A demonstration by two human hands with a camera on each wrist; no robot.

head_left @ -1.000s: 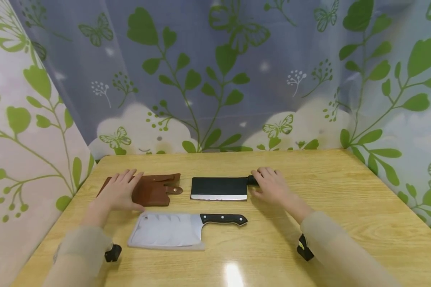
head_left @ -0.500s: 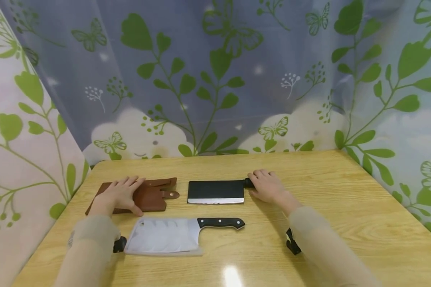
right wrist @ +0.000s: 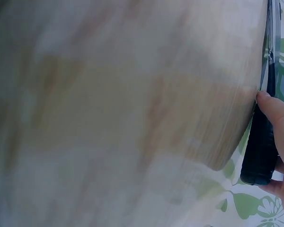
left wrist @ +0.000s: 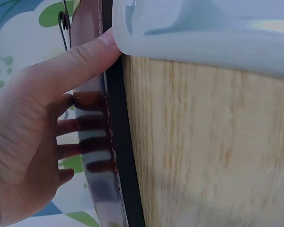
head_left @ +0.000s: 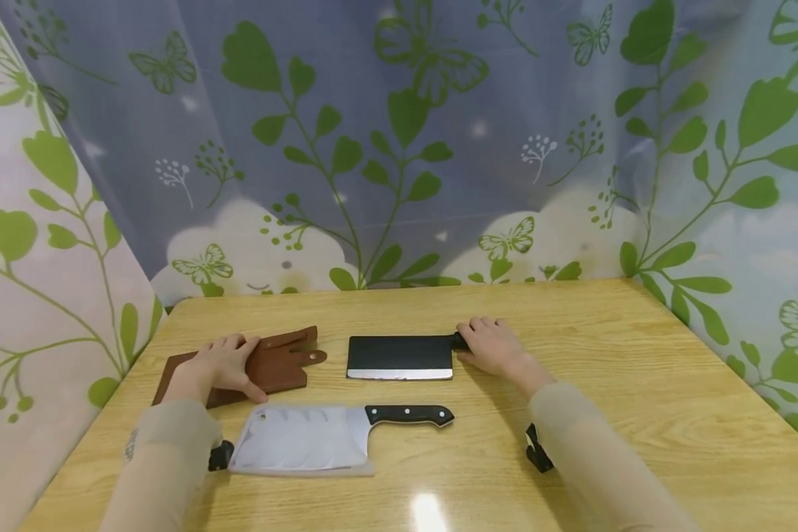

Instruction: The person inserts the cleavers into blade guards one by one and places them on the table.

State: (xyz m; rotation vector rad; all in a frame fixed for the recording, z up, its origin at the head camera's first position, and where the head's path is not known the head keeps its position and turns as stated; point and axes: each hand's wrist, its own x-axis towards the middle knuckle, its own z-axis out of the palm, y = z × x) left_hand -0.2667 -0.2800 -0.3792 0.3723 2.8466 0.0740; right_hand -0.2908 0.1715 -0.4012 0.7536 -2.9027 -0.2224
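Observation:
In the head view my left hand (head_left: 224, 369) spans a brown leather knife sheath (head_left: 281, 366) at the left. Its thumb lies at the near edge and its fingers reach to the far edge; the left wrist view shows the thumb tip on the sheath's dark edge (left wrist: 125, 142). To the right, a black cleaver (head_left: 399, 355) with a bright cutting edge lies with its blade pointing left. My right hand (head_left: 493, 346) grips its black handle (right wrist: 260, 146), covering most of it in the head view. Closer to me lies a second cleaver (head_left: 408, 414) with a riveted black handle.
A whitish translucent cover (head_left: 299, 440) encloses the second cleaver's blade, just below my left thumb. All of this lies on a light wood table (head_left: 505, 458). A patterned curtain (head_left: 346, 148) hangs behind it and on both sides. Black wrist devices sit at both sleeves.
The head view has shifted slightly. Under my left hand the sheath has turned a little, its strap end moving away from me. My right hand keeps hold of the black cleaver, which lies still.

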